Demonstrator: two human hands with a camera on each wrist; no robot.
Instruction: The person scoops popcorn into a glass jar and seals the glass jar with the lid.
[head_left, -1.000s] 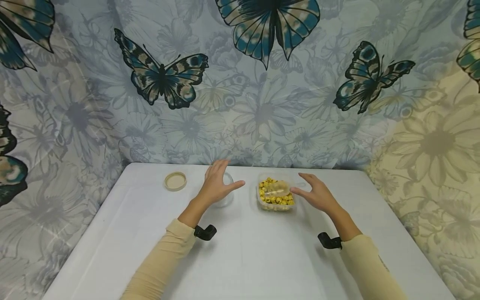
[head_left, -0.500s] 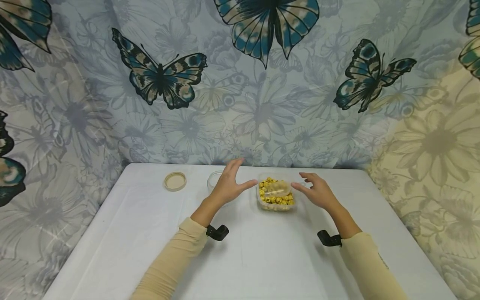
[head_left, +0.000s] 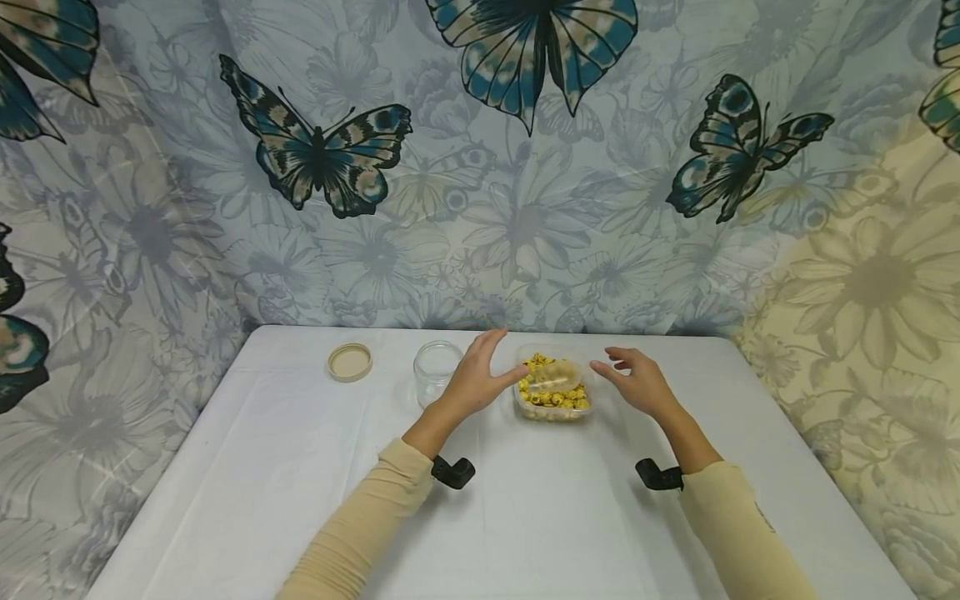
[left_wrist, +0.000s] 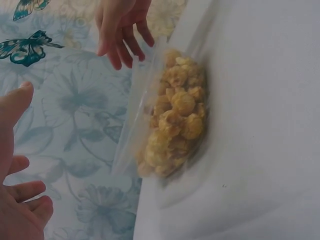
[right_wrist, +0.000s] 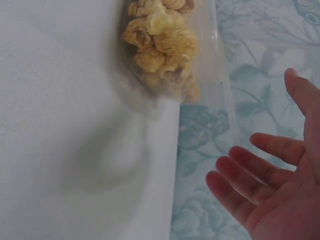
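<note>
A clear plastic tub (head_left: 552, 407) of yellow popcorn (head_left: 557, 398) stands at the back middle of the white table, with a clear scoop (head_left: 558, 377) lying in it. My left hand (head_left: 480, 375) hovers open just left of the tub, thumb close to its rim. On the tub's other side my right hand (head_left: 633, 379) is also open, a little apart from it. The left wrist view shows the tub (left_wrist: 135, 115), its popcorn (left_wrist: 175, 115), my left hand (left_wrist: 15, 175) and my right hand's fingers (left_wrist: 122, 30) beyond it. In the right wrist view, the tub (right_wrist: 220, 85) lies ahead of my spread right hand (right_wrist: 280, 190). Neither hand holds anything.
An empty clear glass jar (head_left: 437, 371) stands left of my left hand. Its beige lid (head_left: 349, 362) lies flat farther left. A butterfly-print cloth (head_left: 480, 167) hangs right behind the table (head_left: 525, 517).
My left hand has moved right, away from the jar, to the tub's left side, so the jar now shows. My right hand has edged slightly toward the tub.
</note>
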